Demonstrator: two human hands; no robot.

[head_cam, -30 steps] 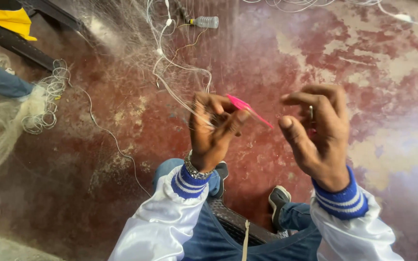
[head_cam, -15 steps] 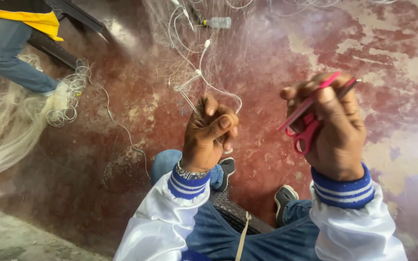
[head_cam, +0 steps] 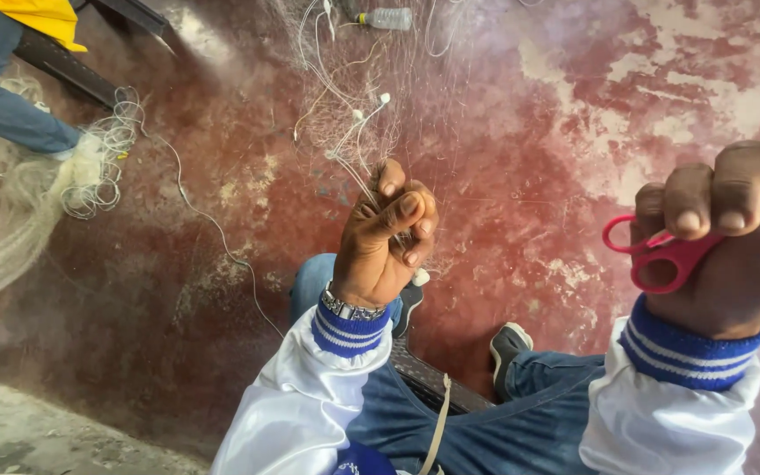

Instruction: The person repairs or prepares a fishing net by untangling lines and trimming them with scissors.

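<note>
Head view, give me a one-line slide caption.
Left hand pinches fine netting while right hand grips red scissors above a worn red floor.

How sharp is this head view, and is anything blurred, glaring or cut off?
Head view: left hand and fine net are fairly sharp; right hand with red scissors looms large and is cut by the frame edge; soft glare on the red floor at top.

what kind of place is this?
Probably a net-mending work floor. Fine fishing net is gathered in the left hand, the right hand holds red scissors, more net is piled on the worn red concrete floor.
</note>
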